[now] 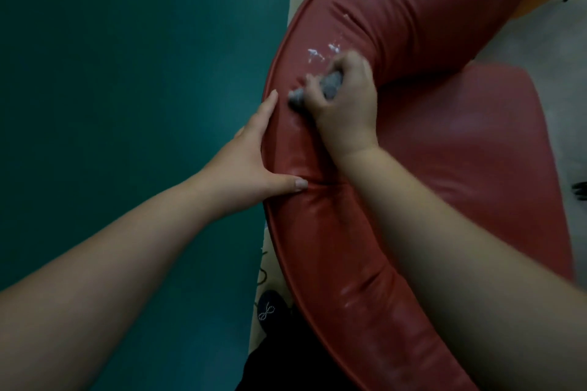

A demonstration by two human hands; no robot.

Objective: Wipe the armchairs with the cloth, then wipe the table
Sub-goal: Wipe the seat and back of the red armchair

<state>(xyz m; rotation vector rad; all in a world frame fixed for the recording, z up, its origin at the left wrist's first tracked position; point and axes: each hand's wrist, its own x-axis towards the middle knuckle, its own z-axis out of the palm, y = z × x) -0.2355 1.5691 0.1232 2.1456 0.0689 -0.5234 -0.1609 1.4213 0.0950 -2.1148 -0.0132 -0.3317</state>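
Note:
A red leather armchair (413, 25) with a curved padded backrest fills the right half of the head view, its seat cushion (470, 149) at the right. My right hand (344, 101) grips a bunched grey cloth (330, 86) and presses it on the top of the backrest, just below some white flaky marks (320, 52). My left hand (254, 155) rests on the backrest's outer edge, fingers straight along the piping and thumb pressed on the leather.
A dark teal wall (127, 89) stands close along the chair's left side. Pale floor (559, 41) shows at the upper right. A dark shoe with a white pattern (270, 308) shows at the bottom, beside the chair's base.

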